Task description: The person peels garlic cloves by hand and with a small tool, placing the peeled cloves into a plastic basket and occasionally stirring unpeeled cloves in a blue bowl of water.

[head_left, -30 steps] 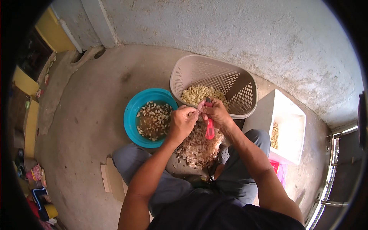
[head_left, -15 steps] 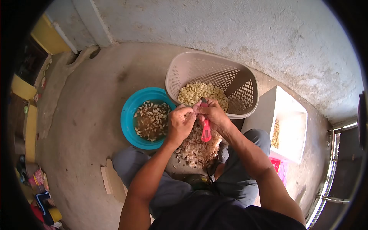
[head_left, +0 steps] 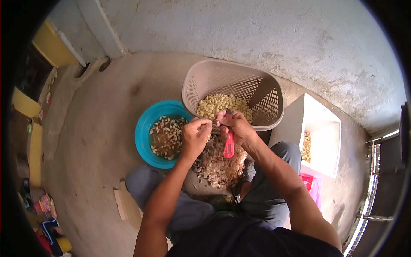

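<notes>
My right hand (head_left: 238, 127) is wrapped round a red-handled knife (head_left: 229, 147), its dark end pointing up past the fingers. Just left of it, my left hand (head_left: 197, 136) is closed in a pinch; whatever its fingertips hold is too small to make out. Both hands are over the near rim of a beige perforated basket (head_left: 274, 100) with pale peeled cloves (head_left: 222, 104) inside. A blue basin (head_left: 142, 147) of murky water and floating cloves (head_left: 167, 132) stands left of my left hand. Below the hands lies a heap of brown peelings (head_left: 222, 168).
At the right stands a white foam box (head_left: 329, 150) with more cloves inside, a pink bag (head_left: 316, 190) beside it. A cardboard piece (head_left: 126, 204) lies by my left knee. The wall (head_left: 257, 34) rises behind the basket. Assorted items (head_left: 51, 222) lie at the far left.
My hands have moved slightly apart, the left one shifting left and a little down. The knife remains in my right hand. The camera view has shifted slightly.
</notes>
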`<state>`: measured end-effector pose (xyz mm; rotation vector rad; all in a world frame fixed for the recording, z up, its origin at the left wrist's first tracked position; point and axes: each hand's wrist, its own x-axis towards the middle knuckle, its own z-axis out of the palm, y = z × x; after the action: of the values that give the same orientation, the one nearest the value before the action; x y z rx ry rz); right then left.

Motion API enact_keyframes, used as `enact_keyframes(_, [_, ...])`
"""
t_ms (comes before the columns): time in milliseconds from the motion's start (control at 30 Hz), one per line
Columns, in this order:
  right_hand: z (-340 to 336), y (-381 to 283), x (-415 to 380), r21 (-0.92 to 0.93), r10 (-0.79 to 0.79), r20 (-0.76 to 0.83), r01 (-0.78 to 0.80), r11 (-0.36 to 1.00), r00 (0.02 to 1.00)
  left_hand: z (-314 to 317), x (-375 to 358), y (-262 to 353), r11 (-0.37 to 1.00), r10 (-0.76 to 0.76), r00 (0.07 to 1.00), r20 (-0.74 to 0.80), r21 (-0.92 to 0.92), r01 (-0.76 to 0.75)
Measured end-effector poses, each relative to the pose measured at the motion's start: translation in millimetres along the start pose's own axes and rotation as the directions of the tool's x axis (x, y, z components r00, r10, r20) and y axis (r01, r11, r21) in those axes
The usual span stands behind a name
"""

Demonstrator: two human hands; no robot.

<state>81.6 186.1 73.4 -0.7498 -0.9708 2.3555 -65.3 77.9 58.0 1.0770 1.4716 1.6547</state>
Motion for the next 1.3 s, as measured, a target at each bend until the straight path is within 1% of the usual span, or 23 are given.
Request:
enact_keyframes(33, [-3, 2, 2, -0.009, -0.013, 0.012, 0.013, 1.000, 1.000, 0, -3, 1, 0.999, -0.054, 0.998, 0.018, 0.000, 0.054])
enact_keyframes(133, [-6, 6, 6, -0.050, -0.040, 0.034, 0.041, 0.998, 0.999, 3, -6, 3, 0.997, -0.079, 0.997, 0.019, 0.006, 0.079])
enact_keyframes(267, [0, 7, 5, -0.065, -0.058, 0.026, 0.060, 0.996, 0.998, 4, -3, -3, 0.997, 0.005, 1.000, 0.024, 0.078, -0.007])
enact_keyframes(333, [1, 9, 5, -0.117, -0.075, 0.034, 0.079, 0.990, 0.997, 3, -1, -5, 0.988, 0.071, 0.997, 0.027, 0.136, -0.074])
enact_keyframes(433, [0, 13, 8, -0.142, -0.103, 0.039, 0.107, 0.984, 0.994, 2, 1, -7, 0.983, 0.093, 0.995, 0.027, 0.159, -0.096])
enact_keyframes(533, [-1, 15, 11, -0.178, -0.130, 0.018, 0.131, 0.975, 0.991, 3, 2, -7, 0.991, 0.060, 0.997, 0.038, 0.116, -0.064])
enact_keyframes(567, [-2, 14, 11, -0.198, -0.140, 0.008, 0.139, 0.970, 0.990, 3, 2, -7, 0.997, 0.003, 0.999, 0.038, 0.072, -0.006])
enact_keyframes(633, [-1, 13, 12, -0.324, -0.163, 0.021, 0.161, 0.932, 0.986, 4, 2, -5, 0.994, -0.109, 0.993, 0.045, -0.017, 0.110])
enact_keyframes(667, [0, 13, 13, -0.385, -0.173, 0.029, 0.171, 0.907, 0.984, 3, 3, -6, 0.996, -0.088, 0.995, 0.043, -0.014, 0.089])
enact_keyframes(733, [2, 13, 12, -0.300, -0.163, 0.027, 0.164, 0.940, 0.986, 0, 6, -9, 0.999, -0.046, 0.998, 0.040, -0.006, 0.046])
enact_keyframes(767, [3, 13, 11, -0.258, -0.158, 0.027, 0.160, 0.953, 0.987, -1, 6, -10, 0.997, -0.070, 0.997, 0.045, -0.013, 0.071])
enact_keyframes(833, [5, 10, 10, -0.267, -0.148, 0.034, 0.152, 0.952, 0.988, -3, 7, -9, 0.992, -0.120, 0.991, 0.056, -0.027, 0.122])
enact_keyframes(867, [5, 9, 9, -0.271, -0.142, 0.037, 0.147, 0.951, 0.989, -4, 8, -10, 0.994, -0.107, 0.992, 0.060, -0.020, 0.108])
enact_keyframes(967, [2, 4, 7, -0.375, -0.106, 0.033, 0.110, 0.921, 0.994, -5, 8, -14, 0.997, -0.073, 0.995, 0.069, 0.000, 0.073])
enact_keyframes(1067, [-8, 11, 12, -0.261, -0.083, 0.068, 0.098, 0.960, 0.994, -2, 7, -9, 0.998, -0.065, 0.995, 0.073, -0.003, 0.065])
enact_keyframes(1167, [-2, 17, 12, -0.050, -0.073, 0.046, 0.075, 0.996, 0.996, -1, 3, -5, 0.996, -0.078, 0.995, 0.062, -0.031, 0.080])
enact_keyframes(1233, [2, 17, 11, -0.035, -0.041, 0.042, 0.043, 0.998, 0.998, 0, 3, -8, 0.997, -0.066, 0.997, 0.041, -0.027, 0.067])
enact_keyframes(1300, [0, 19, 12, -0.015, -0.008, 0.050, 0.009, 1.000, 0.999, -1, 3, -9, 0.996, -0.088, 0.996, 0.021, 0.010, 0.087])
